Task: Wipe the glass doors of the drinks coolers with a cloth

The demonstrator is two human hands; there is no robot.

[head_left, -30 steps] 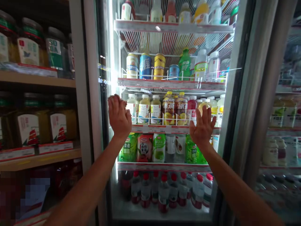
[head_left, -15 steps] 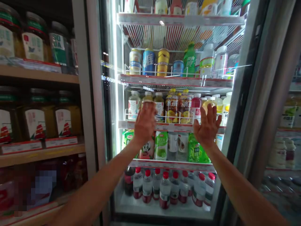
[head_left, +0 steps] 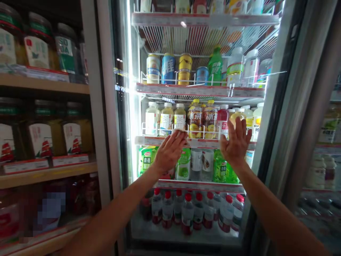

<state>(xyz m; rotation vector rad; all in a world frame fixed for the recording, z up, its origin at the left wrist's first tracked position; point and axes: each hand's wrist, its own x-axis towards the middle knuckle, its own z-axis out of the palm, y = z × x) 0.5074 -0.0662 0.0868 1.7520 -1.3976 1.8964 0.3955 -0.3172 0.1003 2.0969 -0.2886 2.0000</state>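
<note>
Reader: Head view: how is each grip set?

Author: Left hand (head_left: pixel 170 152): open, fingers extended, close together; a thin brownish edge (head_left: pixel 181 131) at their tips is too unclear to identify. Right hand (head_left: pixel 236 142): open, fingers spread, empty.

Reader: And the glass door (head_left: pixel 231 91)?

Author: Before the 2 hands, between them and the drink shelves (head_left: pixel 173 89); contact cannot be confirmed.
</note>
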